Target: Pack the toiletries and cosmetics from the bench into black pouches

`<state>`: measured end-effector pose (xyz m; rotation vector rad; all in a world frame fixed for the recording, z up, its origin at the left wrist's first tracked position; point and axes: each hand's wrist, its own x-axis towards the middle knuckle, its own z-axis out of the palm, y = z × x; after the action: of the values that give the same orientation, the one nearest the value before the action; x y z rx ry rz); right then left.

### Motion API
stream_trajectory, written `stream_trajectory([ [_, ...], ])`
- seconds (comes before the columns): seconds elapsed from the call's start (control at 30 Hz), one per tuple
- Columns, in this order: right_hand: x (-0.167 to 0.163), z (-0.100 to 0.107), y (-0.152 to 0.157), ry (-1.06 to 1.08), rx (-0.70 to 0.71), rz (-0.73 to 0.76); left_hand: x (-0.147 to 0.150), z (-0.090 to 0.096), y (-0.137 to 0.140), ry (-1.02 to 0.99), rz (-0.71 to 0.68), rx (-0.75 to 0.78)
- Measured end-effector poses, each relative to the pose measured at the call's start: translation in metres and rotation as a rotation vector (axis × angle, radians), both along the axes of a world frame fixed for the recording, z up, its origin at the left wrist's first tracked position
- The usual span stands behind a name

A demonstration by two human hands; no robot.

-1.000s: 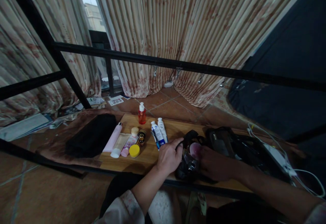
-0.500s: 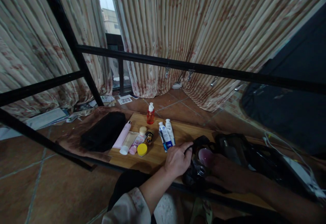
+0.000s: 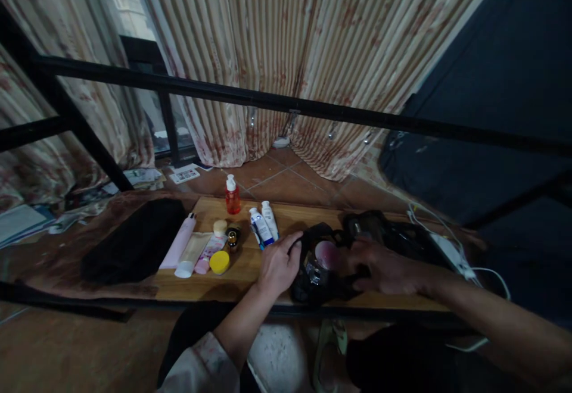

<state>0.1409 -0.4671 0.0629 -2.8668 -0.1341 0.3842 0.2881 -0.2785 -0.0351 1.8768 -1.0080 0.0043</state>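
Note:
A small black bag (image 3: 308, 292) with a glossy see-through part lies on the wooden board in front of me. My left hand (image 3: 279, 265) pinches its left edge between thumb and fingers. At the bag's right side, my right hand (image 3: 384, 265) curls its fingers around the dark rim; shadow hides part of the grip. A round pink lid-like item (image 3: 327, 255) shows in the bag's mouth. Just beyond my left hand lie two white-and-blue tubes (image 3: 263, 226). Further left are a yellow-lidded jar (image 3: 219, 262), a small dark bottle with gold cap (image 3: 232, 241) and several pink and beige tubes (image 3: 192, 253).
A red pump bottle (image 3: 232, 196) stands at the board's back edge. Left of the board lies a black pouch (image 3: 134, 241) on brown cloth. More black bags (image 3: 402, 235) and a white power strip with cables (image 3: 451, 256) lie right. A black metal bar (image 3: 268, 100) crosses ahead.
The view has turned right, shifting everything leftward. My right hand has drawn back from the bag's mouth to its right rim. My left hand keeps its hold on the bag.

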Motion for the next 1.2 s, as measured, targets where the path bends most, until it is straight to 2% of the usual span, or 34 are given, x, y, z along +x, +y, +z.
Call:
stream_trajectory([
  [0.1, -0.006, 0.012, 0.004, -0.088, -0.115, 0.018, 0.002, 0.000, -0.001, -0.014, 0.003, -0.015],
  [0.17, -0.011, 0.013, 0.009, -0.207, -0.229, 0.017, 0.002, 0.000, -0.001, -0.014, 0.016, -0.022],
  [0.27, -0.020, 0.001, 0.015, -0.351, -0.405, -0.008, -0.001, 0.000, -0.002, -0.004, 0.026, -0.018],
  [0.37, -0.028, -0.015, 0.016, -0.378, -0.466, -0.041, -0.007, 0.001, -0.002, -0.009, -0.008, -0.006],
  [0.47, -0.033, -0.023, 0.016, -0.343, -0.442, -0.079, -0.011, 0.002, -0.002, -0.009, -0.036, 0.006],
  [0.57, -0.036, -0.023, 0.021, -0.277, -0.384, -0.115, -0.011, 0.003, 0.000, 0.012, -0.045, 0.002],
  [0.8, -0.040, -0.011, 0.054, -0.146, -0.126, -0.197, -0.010, 0.006, 0.003, 0.024, -0.111, 0.028],
  [0.97, -0.039, -0.022, 0.069, -0.276, 0.068, -0.301, -0.009, 0.005, 0.003, 0.029, -0.153, 0.030],
  [1.1, -0.032, -0.039, 0.077, -0.445, 0.103, -0.388, -0.007, 0.003, 0.002, 0.025, -0.175, 0.045],
  [1.2, -0.031, -0.046, 0.085, -0.527, 0.124, -0.372, -0.006, 0.002, 0.001, 0.035, -0.208, 0.056],
])
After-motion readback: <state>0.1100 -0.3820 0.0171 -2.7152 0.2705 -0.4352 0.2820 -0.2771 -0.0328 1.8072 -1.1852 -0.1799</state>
